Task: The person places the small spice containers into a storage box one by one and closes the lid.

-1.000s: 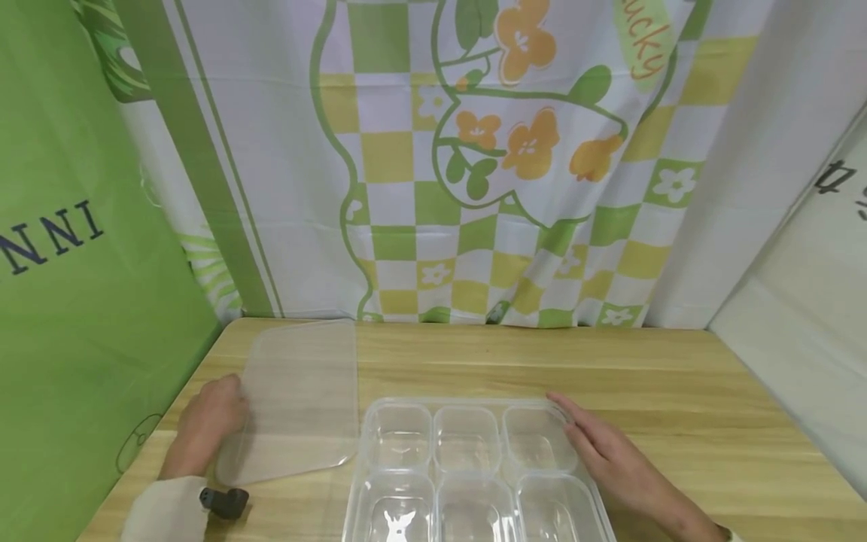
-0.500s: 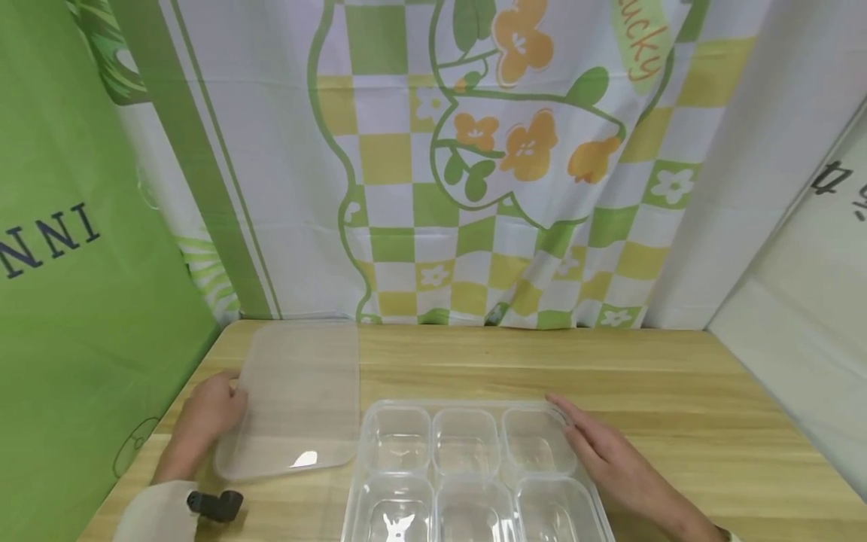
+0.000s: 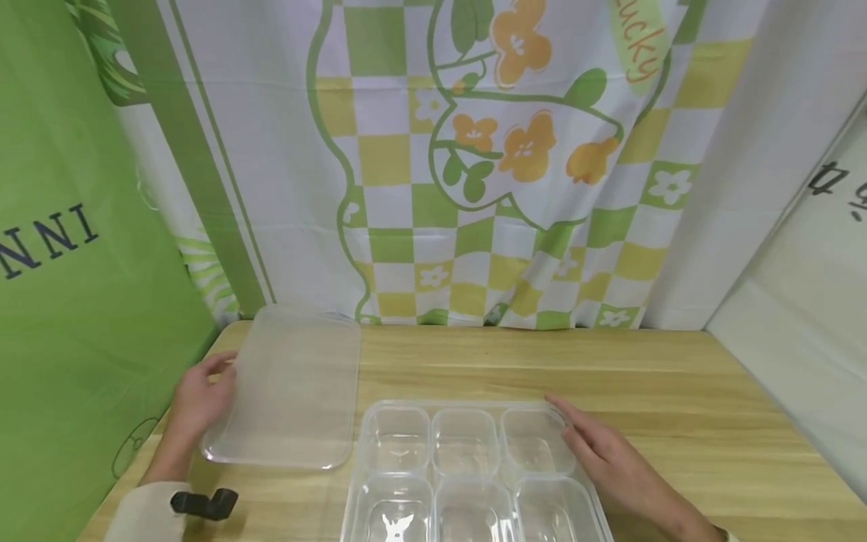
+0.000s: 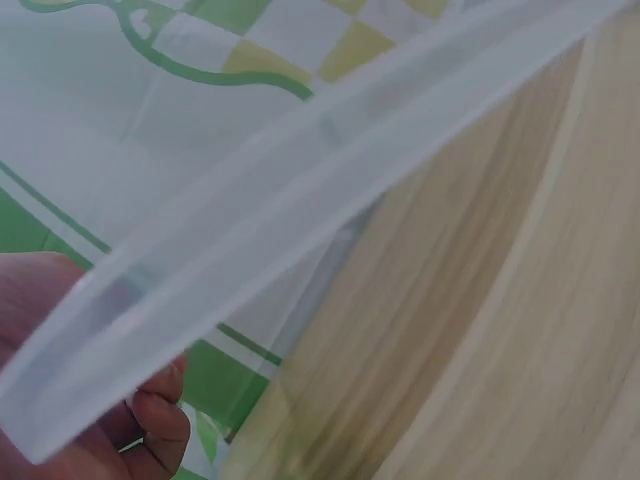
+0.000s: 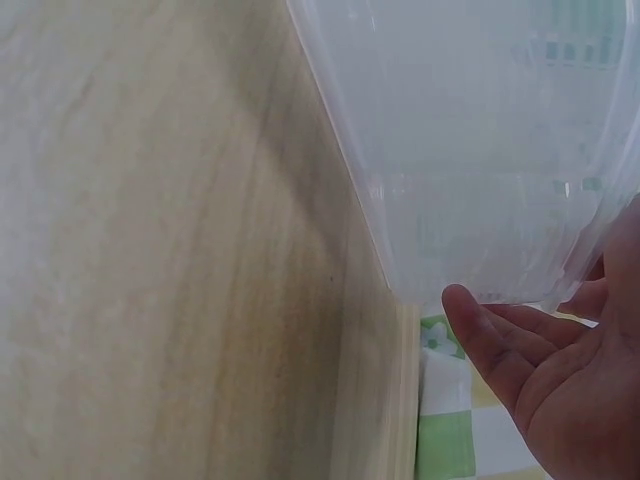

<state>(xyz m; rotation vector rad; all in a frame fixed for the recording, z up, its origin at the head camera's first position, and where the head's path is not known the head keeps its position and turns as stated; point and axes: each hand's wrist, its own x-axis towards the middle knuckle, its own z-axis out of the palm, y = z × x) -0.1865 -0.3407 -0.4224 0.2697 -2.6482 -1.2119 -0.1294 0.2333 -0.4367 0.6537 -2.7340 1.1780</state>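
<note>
In the head view, my left hand [image 3: 202, 395] grips the left edge of a clear, flat plastic lid [image 3: 294, 391]. The lid's rim [image 4: 240, 215] crosses the left wrist view at close range, with curled fingers [image 4: 160, 420] behind it. It appears lifted off the table and slightly tilted. My right hand [image 3: 612, 459] rests against the far right corner of a clear plastic container [image 3: 467, 404], its fingers fairly straight. Inside stand several small clear boxes [image 3: 467, 444] in rows. In the right wrist view, the thumb and fingers touch the container's wall [image 5: 470, 230].
The wooden table [image 3: 677, 391] carries the container near its front edge. A patterned curtain [image 3: 447, 241] hangs behind it, with a green cloth wall [image 3: 81, 339] at left and a white one [image 3: 813, 324] at right. A thin wire [image 3: 132, 448] lies near the left edge.
The lid has risen at its near edge and shifted slightly left and away with my left hand. My right hand and the container have stayed put.
</note>
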